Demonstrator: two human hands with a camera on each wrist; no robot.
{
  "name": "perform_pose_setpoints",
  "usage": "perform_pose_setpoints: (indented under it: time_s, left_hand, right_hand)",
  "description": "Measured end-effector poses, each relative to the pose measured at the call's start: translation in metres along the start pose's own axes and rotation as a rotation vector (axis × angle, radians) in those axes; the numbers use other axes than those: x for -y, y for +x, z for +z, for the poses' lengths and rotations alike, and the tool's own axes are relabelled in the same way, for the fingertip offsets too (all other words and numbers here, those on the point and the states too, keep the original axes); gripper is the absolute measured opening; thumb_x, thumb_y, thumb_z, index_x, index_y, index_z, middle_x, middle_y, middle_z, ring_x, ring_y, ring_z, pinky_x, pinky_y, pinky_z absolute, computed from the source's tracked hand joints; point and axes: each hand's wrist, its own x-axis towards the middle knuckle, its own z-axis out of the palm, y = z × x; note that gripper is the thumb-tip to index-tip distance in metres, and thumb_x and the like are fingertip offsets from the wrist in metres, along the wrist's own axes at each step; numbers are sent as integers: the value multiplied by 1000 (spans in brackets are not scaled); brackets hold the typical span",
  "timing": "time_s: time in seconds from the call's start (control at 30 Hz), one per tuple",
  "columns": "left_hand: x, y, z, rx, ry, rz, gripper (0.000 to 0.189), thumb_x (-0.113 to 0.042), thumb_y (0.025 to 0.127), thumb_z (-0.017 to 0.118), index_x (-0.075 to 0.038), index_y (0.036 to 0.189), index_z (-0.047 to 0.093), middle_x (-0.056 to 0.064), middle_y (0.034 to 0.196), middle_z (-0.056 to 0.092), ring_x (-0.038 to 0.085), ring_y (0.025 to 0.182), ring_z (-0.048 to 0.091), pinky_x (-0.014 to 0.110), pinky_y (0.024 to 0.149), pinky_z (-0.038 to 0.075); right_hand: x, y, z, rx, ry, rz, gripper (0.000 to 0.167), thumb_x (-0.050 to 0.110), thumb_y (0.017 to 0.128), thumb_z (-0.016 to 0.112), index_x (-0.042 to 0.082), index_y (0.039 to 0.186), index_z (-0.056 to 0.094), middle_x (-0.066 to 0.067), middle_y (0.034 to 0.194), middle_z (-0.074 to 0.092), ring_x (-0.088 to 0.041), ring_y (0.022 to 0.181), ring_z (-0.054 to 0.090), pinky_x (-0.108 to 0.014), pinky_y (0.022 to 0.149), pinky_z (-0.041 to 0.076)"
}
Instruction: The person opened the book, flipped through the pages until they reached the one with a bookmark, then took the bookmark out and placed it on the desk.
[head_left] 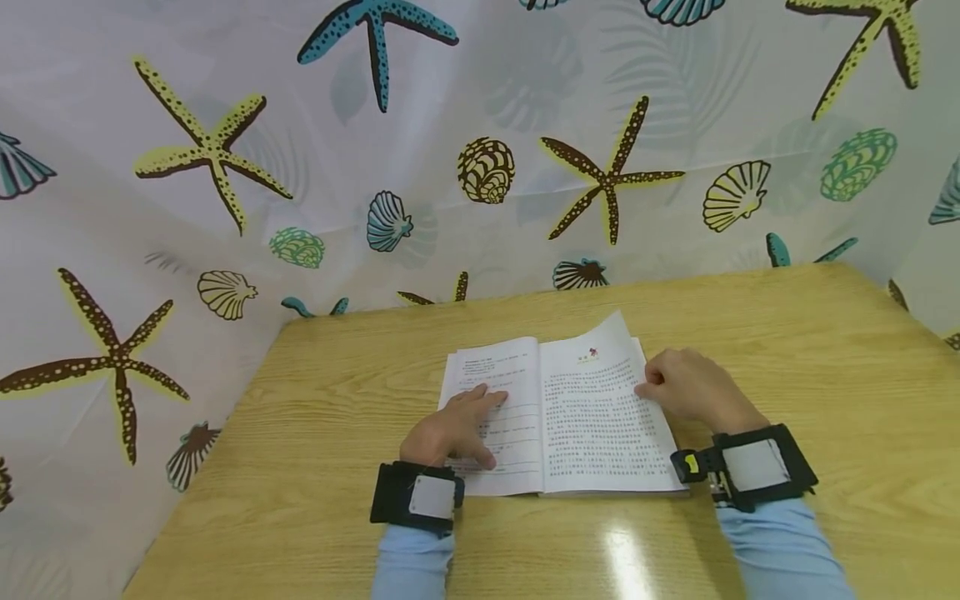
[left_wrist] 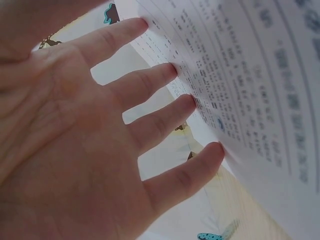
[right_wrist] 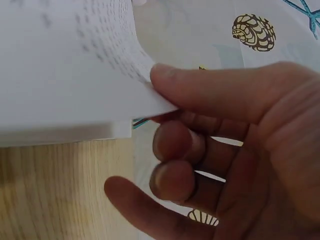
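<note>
An open book [head_left: 510,467] with printed white pages lies on the wooden table. My left hand [head_left: 453,425] rests on its left page with the fingers spread. In the left wrist view, the straight fingertips of the left hand [left_wrist: 100,125] touch the printed paper. At the book's right side, my right hand [head_left: 693,387] pinches the outer edge of the right page [head_left: 600,417], whose top corner curls up. The right wrist view has the page [right_wrist: 75,95] between the thumb and index finger of the right hand [right_wrist: 240,130], the other fingers loosely bent below.
The wooden table [head_left: 337,417] extends around the book on all sides. Behind it and at the left hangs a white cloth [head_left: 427,150] printed with starfish and shells. Both wrists wear black straps [head_left: 768,467] over light blue sleeves.
</note>
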Motion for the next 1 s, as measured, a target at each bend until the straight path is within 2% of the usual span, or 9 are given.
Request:
perform_pose_setpoints:
  time_s: [0.23, 0.47, 0.53, 0.67, 0.8, 0.87, 0.93, 1.0]
  left_hand:
    - [0, -1, 0, -4, 6, 12, 96, -4, 72, 91, -18, 155, 44, 10, 166, 26, 34, 152, 21, 57, 117, 26]
    - [-1, -2, 0, -4, 10, 20, 97, -3, 73, 91, -17, 156, 44, 11, 165, 27, 34, 151, 22, 56, 118, 26]
    - [0, -1, 0, -3, 16, 23, 96, -3, 73, 91, -16, 156, 44, 12, 165, 27, 34, 151, 23, 56, 118, 26]
    - [-1, -2, 0, -5, 20, 16, 96, -4, 73, 91, -18, 156, 44, 11, 165, 27, 34, 151, 22, 57, 117, 26]
    - [-2, -2, 0, -7, 15, 9, 96, -4, 73, 91, -19, 156, 44, 10, 166, 26, 34, 152, 21, 58, 117, 25]
    - [-2, -1, 0, -5, 14, 12, 96, -4, 73, 91, -19, 156, 44, 10, 166, 26, 34, 152, 21, 58, 117, 25]
    - [0, -1, 0, -4, 13, 18, 96, -4, 73, 91, -18, 156, 44, 10, 165, 27, 35, 151, 22, 57, 117, 25]
    - [1, 0, 0, -3, 17, 24, 95, -5, 74, 90, -18, 156, 44, 11, 165, 27, 35, 151, 22, 57, 117, 25]
  right_hand:
    - [-2, 3, -1, -10, 125, -36, 20, 0, 92, 68, 1, 73, 64, -1, 62, 50, -14, 53, 47, -25, 49, 35]
    - [-7, 2, -1, 52, 117, -50, 27, 8, 98, 64, 4, 71, 66, 3, 56, 45, -11, 50, 42, -25, 48, 33]
    - [-8, 2, -4, 79, 157, -40, 28, 8, 98, 63, 4, 71, 65, 2, 57, 46, -11, 50, 45, -25, 48, 36]
    - [-8, 0, -10, 139, 278, -27, 20, 2, 98, 62, -2, 79, 64, -3, 67, 57, -14, 55, 56, -28, 51, 52]
    - [-6, -2, -13, 163, 332, -34, 14, -1, 96, 63, -5, 83, 64, -4, 74, 62, -16, 59, 61, -32, 55, 58]
    - [-4, -2, -14, 179, 367, -37, 16, 3, 98, 61, -5, 85, 66, -3, 73, 62, -17, 60, 61, -33, 56, 58]
    - [-1, -1, -16, 222, 441, -51, 23, 10, 103, 56, -8, 94, 68, -4, 77, 65, -19, 64, 64, -35, 59, 60]
    - [3, -1, -18, 292, 540, -57, 37, 21, 108, 48, -10, 108, 67, -8, 87, 70, -24, 75, 69, -40, 65, 61]
